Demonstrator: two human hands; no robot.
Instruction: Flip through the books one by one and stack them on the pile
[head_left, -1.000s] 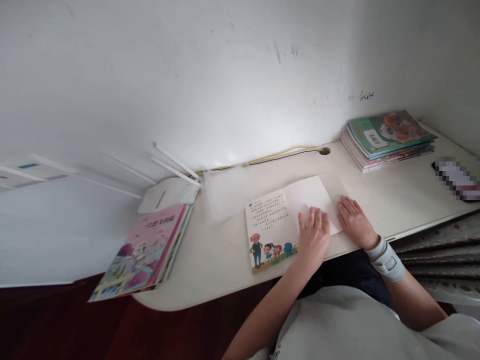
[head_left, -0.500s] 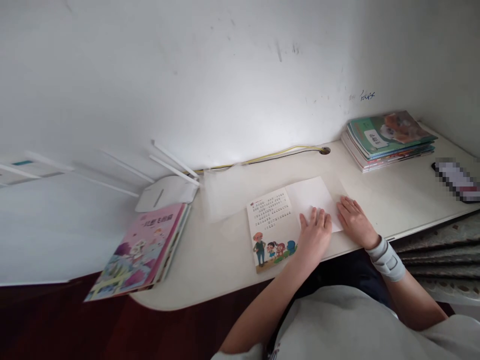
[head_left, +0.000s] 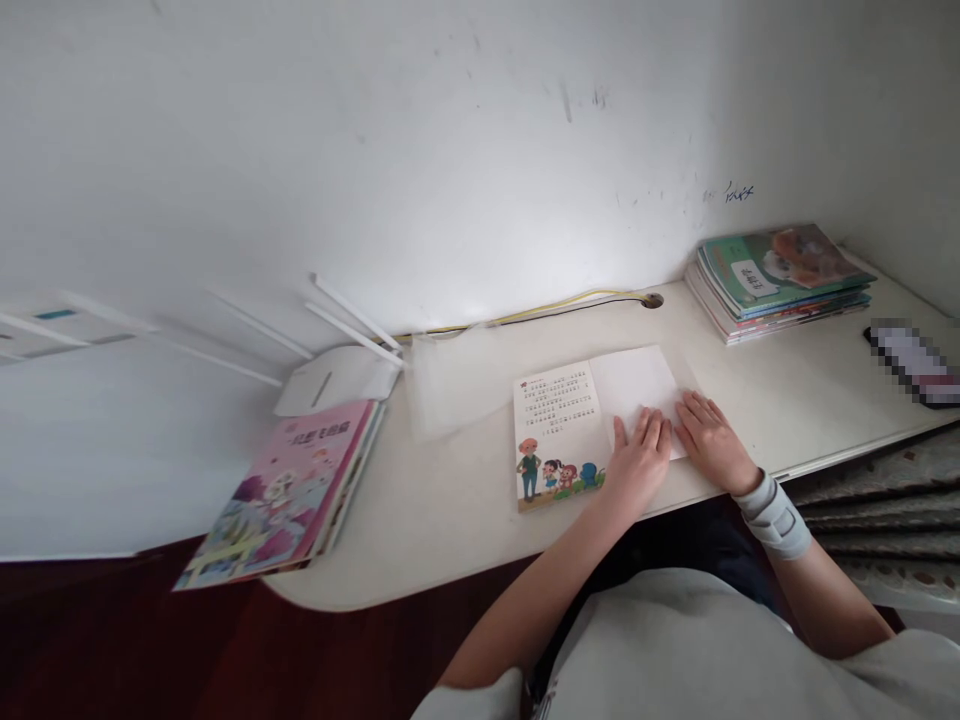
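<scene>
An open book [head_left: 556, 425] lies on the white desk, its left page printed with text and cartoon figures, its right side a blank white page [head_left: 637, 385]. My left hand [head_left: 643, 455] rests palm down on the lower part of the blank page, fingers stretched out. Beside it, my right hand [head_left: 712, 440] lies flat across the book's right edge, a grey wristband [head_left: 776, 515] round the wrist. A thin transparent film [head_left: 686, 375] sticks out past that edge, close to the right fingertips. What lies under both palms is hidden.
On the left, a translucent sheet [head_left: 457, 385] lies before a white router [head_left: 337, 380] with antennas. A pink-covered book stack [head_left: 292, 490] overhangs the desk's left edge. More books [head_left: 780, 270] and a phone [head_left: 911, 360] are on the right. Cables [head_left: 555, 305] run along the wall.
The book has shifted slightly right and away from me and turned a little straighter. My left hand has slid right, nearer my right hand, which has barely moved.
</scene>
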